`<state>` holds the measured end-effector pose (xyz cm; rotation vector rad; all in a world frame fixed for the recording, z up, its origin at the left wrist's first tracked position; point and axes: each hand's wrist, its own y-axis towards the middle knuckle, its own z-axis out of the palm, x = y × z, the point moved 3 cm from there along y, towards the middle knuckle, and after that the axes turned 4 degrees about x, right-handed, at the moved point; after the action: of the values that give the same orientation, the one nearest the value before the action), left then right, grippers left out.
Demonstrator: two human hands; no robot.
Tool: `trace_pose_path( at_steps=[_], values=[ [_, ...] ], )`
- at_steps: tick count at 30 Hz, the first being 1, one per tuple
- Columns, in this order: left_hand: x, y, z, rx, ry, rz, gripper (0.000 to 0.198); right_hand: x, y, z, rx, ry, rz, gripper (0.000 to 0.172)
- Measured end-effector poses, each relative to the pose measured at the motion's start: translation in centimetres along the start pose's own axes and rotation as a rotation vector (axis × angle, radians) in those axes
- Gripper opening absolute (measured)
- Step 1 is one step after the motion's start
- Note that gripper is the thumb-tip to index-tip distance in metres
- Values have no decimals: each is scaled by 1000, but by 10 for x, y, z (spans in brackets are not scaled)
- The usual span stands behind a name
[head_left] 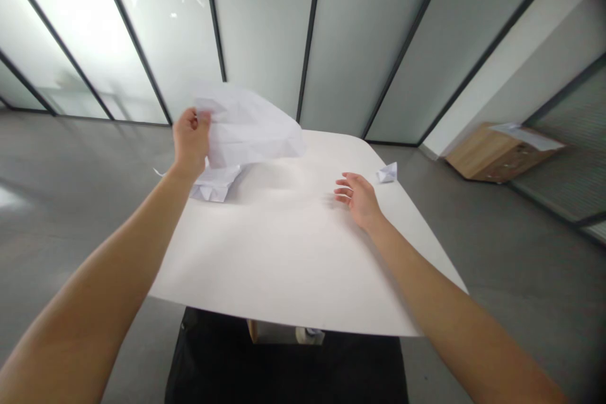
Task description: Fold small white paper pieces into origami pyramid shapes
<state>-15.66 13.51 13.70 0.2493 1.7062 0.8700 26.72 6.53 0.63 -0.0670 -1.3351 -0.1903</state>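
My left hand (192,139) grips the left edge of a creased white paper sheet (255,129), raised above the far left part of the white table (303,252). Below that sheet, crumpled white paper (215,186) rests at the table's left edge. My right hand (360,197) is over the right half of the table, its fingers apart and curved, with nothing in them. Beyond it, a small folded white paper piece (387,173) sits near the right edge.
Frosted glass panels (265,25) with dark frames stand behind the table. A wooden box-like cabinet (502,153) is on the floor at the right. Under the table's near edge, an open box (274,332) holds a white roll.
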Motion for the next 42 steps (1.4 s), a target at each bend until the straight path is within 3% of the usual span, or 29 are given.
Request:
trace_pose_path(
  at_steps=[4, 6, 8, 11, 14, 17, 21, 29, 32, 36, 39, 42],
  values=[
    [-28, 53, -59, -198, 366, 266, 14, -5, -1, 2, 34, -60, 30, 27],
    [-42, 65, -78, -215, 549, 352, 16, -5, -2, 4, 52, -82, 37, 26],
    [-51, 62, -89, -143, 673, 451, 23, -5, -3, 6, 67, -96, 40, 25],
    [-42, 36, -92, 150, 749, 542, 32, -4, -5, 8, 73, -108, 45, 24],
    [-9, -1, -96, 393, 814, 520, 37, -4, -6, 9, 85, -119, 51, 24],
    [28, -33, -102, 561, 833, 452, 35, -4, -6, 9, 89, -132, 54, 25],
    [56, -62, -110, 645, 830, 316, 36, -5, -7, 9, 90, -162, 49, 25],
    [64, -90, -109, 790, 865, 293, 41, -5, -4, 11, 103, -257, -21, 27],
    [65, -94, -113, 797, 887, 303, 39, 4, 9, -5, -10, -360, -155, 25],
    [66, -100, -119, 792, 941, 292, 39, 27, 28, -54, -367, -785, -477, 14],
    [66, -101, -120, 818, 965, 282, 41, 34, 41, -91, -472, -895, -499, 19],
    [60, -97, -118, 786, 948, 306, 45, 33, 52, -114, -501, -1098, -432, 23]
  ],
)
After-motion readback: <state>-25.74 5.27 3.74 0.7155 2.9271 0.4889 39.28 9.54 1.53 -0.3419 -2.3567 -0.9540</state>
